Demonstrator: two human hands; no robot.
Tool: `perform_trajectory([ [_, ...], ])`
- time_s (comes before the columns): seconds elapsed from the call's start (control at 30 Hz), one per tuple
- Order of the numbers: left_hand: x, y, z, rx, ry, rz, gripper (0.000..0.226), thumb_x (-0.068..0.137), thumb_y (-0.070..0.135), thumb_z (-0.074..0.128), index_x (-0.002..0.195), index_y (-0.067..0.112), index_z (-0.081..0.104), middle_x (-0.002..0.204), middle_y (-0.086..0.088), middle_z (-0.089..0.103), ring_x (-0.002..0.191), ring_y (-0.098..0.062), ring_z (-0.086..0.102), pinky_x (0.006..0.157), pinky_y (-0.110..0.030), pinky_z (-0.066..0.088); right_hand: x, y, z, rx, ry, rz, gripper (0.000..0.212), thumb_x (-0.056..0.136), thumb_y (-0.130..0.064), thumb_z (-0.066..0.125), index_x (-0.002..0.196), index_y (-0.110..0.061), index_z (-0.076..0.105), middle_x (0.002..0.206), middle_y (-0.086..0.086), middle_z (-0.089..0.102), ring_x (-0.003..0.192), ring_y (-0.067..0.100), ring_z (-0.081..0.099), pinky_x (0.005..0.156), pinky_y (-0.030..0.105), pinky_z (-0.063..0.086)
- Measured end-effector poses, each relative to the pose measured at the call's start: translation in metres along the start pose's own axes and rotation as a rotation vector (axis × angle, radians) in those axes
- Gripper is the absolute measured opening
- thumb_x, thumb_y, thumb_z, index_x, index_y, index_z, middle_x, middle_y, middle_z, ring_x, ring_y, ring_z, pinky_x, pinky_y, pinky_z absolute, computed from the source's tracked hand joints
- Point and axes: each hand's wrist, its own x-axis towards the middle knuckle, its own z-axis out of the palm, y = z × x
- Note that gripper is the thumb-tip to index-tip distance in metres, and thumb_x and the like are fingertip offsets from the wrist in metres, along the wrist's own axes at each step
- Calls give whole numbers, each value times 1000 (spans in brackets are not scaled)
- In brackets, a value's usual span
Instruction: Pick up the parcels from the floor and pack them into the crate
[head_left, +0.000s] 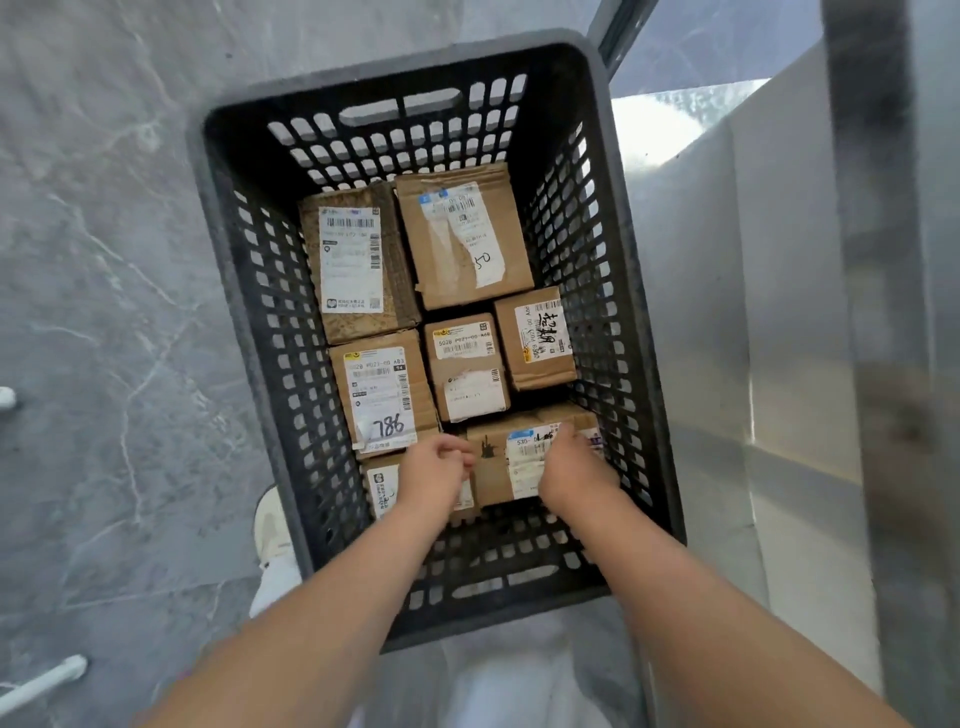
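matt plastic crate (249, 291), cardboard parcels (462, 234)

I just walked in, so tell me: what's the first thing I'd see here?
A big dark crate full of holes fills the middle, standing on the grey floor. Inside sit brown cardboard parcels with white labels, like the parcel marked 786 on the left. Two bare arms reach in from below, with the left hand and right hand both at the near right parcel.
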Motion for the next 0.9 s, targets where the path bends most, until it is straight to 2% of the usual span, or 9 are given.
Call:
perform_trajectory([
  [0.1, -17, 39, -50, 13, 75, 116, 23, 96, 5, 43, 97, 11, 65, 98, -5, 69, 86, -17, 66, 80, -36, 56, -39, -20, -24, 101, 93, -122, 52, 86, -5, 61, 131, -13, 35, 131, 9, 44, 114, 29, 54, 91, 46, 50],
  [0.23, -64, 100, -95, 232, 109, 322, 22, 99, 23, 43, 104, 19, 63, 95, 2, 66, 65, -11, 53, 54, -26, 42, -104, -51, -60, 321, 236, -211, 51, 87, 2, 56, 132, -11, 36, 136, 6, 38, 114, 26, 52, 89, 41, 50],
  [0.3, -95, 129, -110, 315, 50, 413, 23, 100, 28, 41, 103, 19, 63, 94, 1, 66, 68, -10, 54, 58, -26, 43, -141, -65, -83, 429, 310, -207, 53, 87, 2, 54, 134, -13, 35, 139, 3, 35, 115, 25, 51, 85, 37, 48],
  [0.43, -167, 187, -150, 497, -46, 649, 22, 100, 31, 42, 104, 21, 62, 93, 6, 64, 80, -7, 58, 67, -26, 46, -222, -67, -128, 528, 469, -195, 60, 92, -1, 50, 145, -19, 29, 144, -3, 34, 121, 19, 48, 89, 33, 45],
  [0.53, -228, 226, -196, 583, -36, 819, 21, 99, 28, 43, 102, 18, 62, 88, 7, 62, 78, -6, 56, 65, -23, 39, -291, -50, -143, 531, 615, -110, 59, 92, -5, 48, 147, -15, 31, 145, 2, 39, 129, 23, 42, 111, 39, 35],
  [0.6, -264, 241, -232, 606, -10, 894, 26, 100, 29, 42, 99, 14, 63, 90, 1, 63, 82, -15, 56, 68, -29, 39, -342, -37, -147, 633, 660, -9, 57, 92, -7, 45, 147, -14, 31, 149, 4, 36, 135, 27, 36, 116, 43, 29],
  [0.73, -334, 243, -303, 703, 60, 999, 31, 102, 28, 39, 90, 10, 61, 89, -9, 62, 89, -28, 58, 70, -32, 35, -445, -20, -128, 701, 720, 94, 58, 96, -13, 44, 151, -11, 25, 155, 5, 28, 142, 23, 27, 120, 41, 21],
  [0.8, -375, 241, -323, 767, 63, 1070, 31, 102, 28, 38, 102, 8, 62, 101, -13, 63, 97, -28, 57, 77, -33, 37, -489, -14, -114, 826, 736, 152, 61, 96, -19, 47, 152, -12, 24, 156, 8, 27, 141, 27, 30, 117, 42, 25],
  [0.9, -444, 238, -328, 926, 36, 1308, 39, 103, 29, 35, 130, 7, 53, 127, -14, 57, 115, -27, 53, 96, -37, 40, -546, -1, -108, 1048, 774, 235, 59, 96, -23, 46, 150, -10, 27, 152, 14, 32, 133, 33, 41, 110, 42, 35],
])
